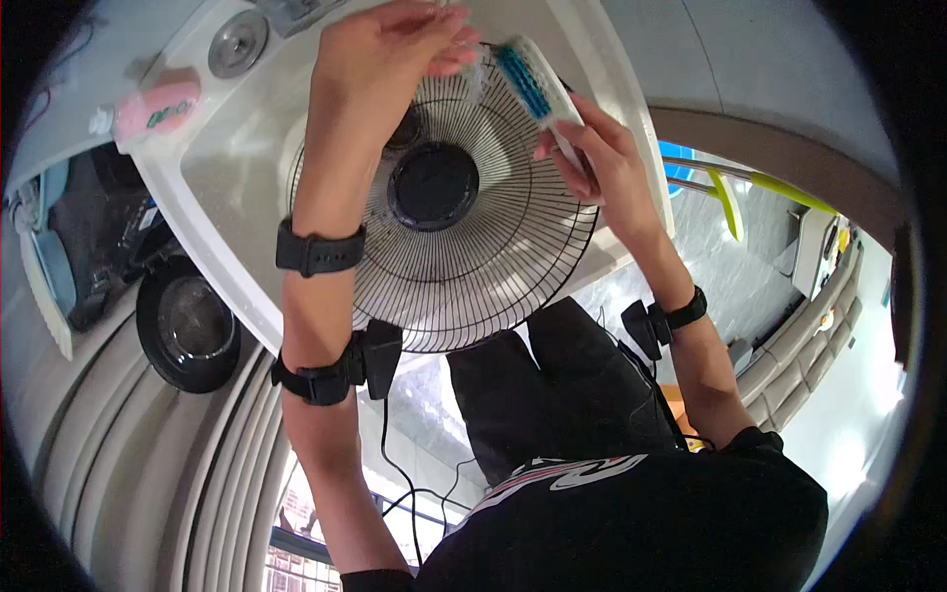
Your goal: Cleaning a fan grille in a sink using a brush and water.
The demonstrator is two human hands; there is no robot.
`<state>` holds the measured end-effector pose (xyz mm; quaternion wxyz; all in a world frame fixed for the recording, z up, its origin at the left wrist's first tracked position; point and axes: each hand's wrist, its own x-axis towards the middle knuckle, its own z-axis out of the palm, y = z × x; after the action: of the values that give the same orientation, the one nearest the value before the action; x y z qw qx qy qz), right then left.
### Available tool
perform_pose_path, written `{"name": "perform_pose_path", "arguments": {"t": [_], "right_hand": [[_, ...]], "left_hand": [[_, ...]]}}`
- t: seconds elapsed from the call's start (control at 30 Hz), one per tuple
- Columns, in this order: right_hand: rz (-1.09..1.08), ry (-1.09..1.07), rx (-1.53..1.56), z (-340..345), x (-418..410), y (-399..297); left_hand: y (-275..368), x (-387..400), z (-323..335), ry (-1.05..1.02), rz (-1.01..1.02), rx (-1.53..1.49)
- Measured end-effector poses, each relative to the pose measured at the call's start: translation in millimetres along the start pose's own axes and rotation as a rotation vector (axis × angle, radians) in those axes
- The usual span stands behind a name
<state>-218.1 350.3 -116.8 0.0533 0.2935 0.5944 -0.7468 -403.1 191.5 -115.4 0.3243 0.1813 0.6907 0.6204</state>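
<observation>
A round black wire fan guard [473, 214] with a dark central disc lies over a white sink basin [244, 148]. My right hand [607, 163] grips the handle of a white scrub brush [529, 81] with blue bristles, held above the guard's upper right part. My left hand [403, 37] is raised over the guard's far edge, its fingers bent at the top of the view. Something clear, perhaps water, shows below those fingers; whether they hold anything is unclear. The guard's near edge reaches over the basin's front rim, close to my dark trousers.
A pink bottle [163, 107] with a white cap and a round clear lid or dish [238, 44] sit on the basin's left ledge. Below left stands a black bowl-like container [189, 325]. Dark cables hang by my arms; green-and-metal handles [740, 185] show at right.
</observation>
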Motion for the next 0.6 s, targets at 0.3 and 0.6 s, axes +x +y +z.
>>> {"name": "perform_pose_path", "arguments": {"t": [0.3,0.6], "right_hand": [[-0.636,-0.271,-1.115,20.1,93.0,-22.0],[-0.977,-0.589,-1.826,72.0,117.6,-92.7]], "left_hand": [[-18.5,-31.5,-45.5,0.161,-0.074,-0.030],[-16.1,-133.4,-104.4,0.362,-0.199,0.426]]}}
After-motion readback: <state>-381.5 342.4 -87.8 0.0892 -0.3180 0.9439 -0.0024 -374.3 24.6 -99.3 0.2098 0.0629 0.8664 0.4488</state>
